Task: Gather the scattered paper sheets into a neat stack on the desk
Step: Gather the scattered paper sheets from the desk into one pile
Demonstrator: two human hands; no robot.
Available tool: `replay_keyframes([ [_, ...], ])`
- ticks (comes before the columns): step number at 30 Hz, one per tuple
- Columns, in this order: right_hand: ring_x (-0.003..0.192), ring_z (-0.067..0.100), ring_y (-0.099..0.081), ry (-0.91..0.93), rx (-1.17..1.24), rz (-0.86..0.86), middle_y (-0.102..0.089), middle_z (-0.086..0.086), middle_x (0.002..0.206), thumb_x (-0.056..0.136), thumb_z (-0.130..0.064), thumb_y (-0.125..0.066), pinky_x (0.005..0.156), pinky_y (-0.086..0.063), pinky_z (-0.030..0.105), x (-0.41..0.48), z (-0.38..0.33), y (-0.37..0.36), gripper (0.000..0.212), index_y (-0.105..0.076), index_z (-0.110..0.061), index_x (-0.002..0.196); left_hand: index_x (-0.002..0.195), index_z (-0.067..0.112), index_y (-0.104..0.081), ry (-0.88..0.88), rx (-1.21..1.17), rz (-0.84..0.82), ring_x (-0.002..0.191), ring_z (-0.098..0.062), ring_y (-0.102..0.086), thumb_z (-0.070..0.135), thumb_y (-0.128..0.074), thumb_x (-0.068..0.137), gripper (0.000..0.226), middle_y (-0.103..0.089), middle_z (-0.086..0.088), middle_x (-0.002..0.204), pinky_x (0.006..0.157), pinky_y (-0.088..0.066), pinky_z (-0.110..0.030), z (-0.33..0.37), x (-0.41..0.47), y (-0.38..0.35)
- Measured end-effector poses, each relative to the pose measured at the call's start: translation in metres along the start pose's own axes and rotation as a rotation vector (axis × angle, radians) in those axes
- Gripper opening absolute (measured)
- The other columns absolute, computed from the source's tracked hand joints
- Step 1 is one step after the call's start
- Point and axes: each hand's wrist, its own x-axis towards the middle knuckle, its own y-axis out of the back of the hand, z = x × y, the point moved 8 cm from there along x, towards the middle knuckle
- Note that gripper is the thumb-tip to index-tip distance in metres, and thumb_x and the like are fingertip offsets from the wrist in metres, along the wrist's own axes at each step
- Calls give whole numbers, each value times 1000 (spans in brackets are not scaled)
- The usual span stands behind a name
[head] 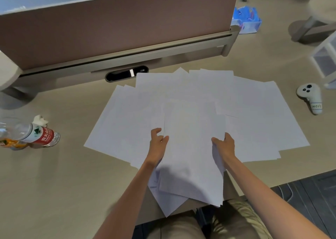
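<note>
White paper sheets (112,129) lie fanned on the beige table (116,175). Left hand (158,142) and right hand (224,145) each grip one long edge of a white paper bundle (190,147), its long axis pointing away. Loose sheets lie beyond, equally near both hands.

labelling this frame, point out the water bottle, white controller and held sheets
water bottle (42,137), head view, red label
white controller (307,90), head view, button face
held sheets (190,147), head view, top sheet's middle

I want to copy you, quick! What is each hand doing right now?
Left hand: grips the left edge of the held sheets.
Right hand: grips their right edge.
</note>
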Motion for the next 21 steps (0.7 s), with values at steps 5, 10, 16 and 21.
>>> replay_keyframes([
  [5, 97, 25, -59, 55, -97, -161, -59, 6, 109, 80, -11, -64, 82, -51, 35, -1, 1, -19, 33, -49, -11, 109, 138, 19, -32, -11, 136, 14, 66, -7, -44, 7, -26, 101, 40, -46, 7, 79, 62, -37, -21, -3, -3, -8],
  [10, 93, 27, -53, 164, -383, 51, -50, 9, 106, 75, -9, -68, 68, -45, 28, 9, -11, 1, 28, -56, -8, 100, 134, 14, -38, 36, 392, 299, 113, -25, -54, 27, -53, 94, 45, -54, -4, 120, 89, -45, -39, -6, -10, 18],
  [16, 76, 29, -49, -155, -208, 45, -46, 9, 87, 71, -3, -65, 57, -45, 29, 11, 0, 3, 13, -53, -8, 75, 120, 4, -40, 151, 570, 355, 112, -30, -42, 43, -71, 77, 65, -42, -11, 119, 87, -49, -40, -12, -12, 19],
  [21, 58, 22, -40, -264, -111, -26, -43, 5, 60, 71, 3, -60, 55, -31, 29, 9, -1, -1, 21, -46, -8, 60, 117, 3, -40, 199, 542, 343, 109, -34, -43, 33, -72, 76, 60, -42, -14, 119, 93, -47, -43, -14, -10, 19],
])
